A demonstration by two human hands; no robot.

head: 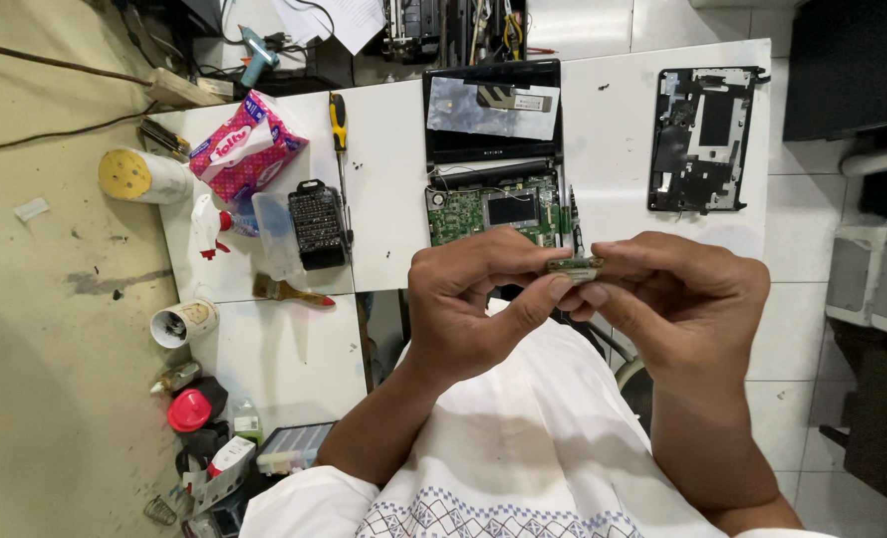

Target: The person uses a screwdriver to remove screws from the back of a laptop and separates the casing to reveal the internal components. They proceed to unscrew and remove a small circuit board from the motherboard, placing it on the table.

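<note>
Workshop setting: a white table (393,139) against a pale tiled floor, seen from above by the head camera, with clutter along its far and left edges. Centre of table: an opened small laptop (493,149), dark screen panel folded back, green mainboard (493,211) exposed below it. To the right, well apart: a detached black plastic case panel (702,139) lying flat. To the left of the laptop: a yellow-handled screwdriver (339,134); a black case of screwdriver bits (320,224) just beside its shaft; a clear plastic lid (276,234) next to the bit case; a small brush (289,291) with a wooden handle near the table's front edge; a pink patterned tissue pack (246,147); a spray bottle (212,224) with a red trigger; a roll with a yellow end (144,176) at the table's left border. In front of the table, above the lap: left hand (463,304) and right hand (682,299), fingertips meeting. Both are closed in a pinch on a small green circuit card (575,265), held edge-on between thumbs and forefingers, level, clear of the table and just below the mainboard in the view. Its components are too small to make out.
</note>
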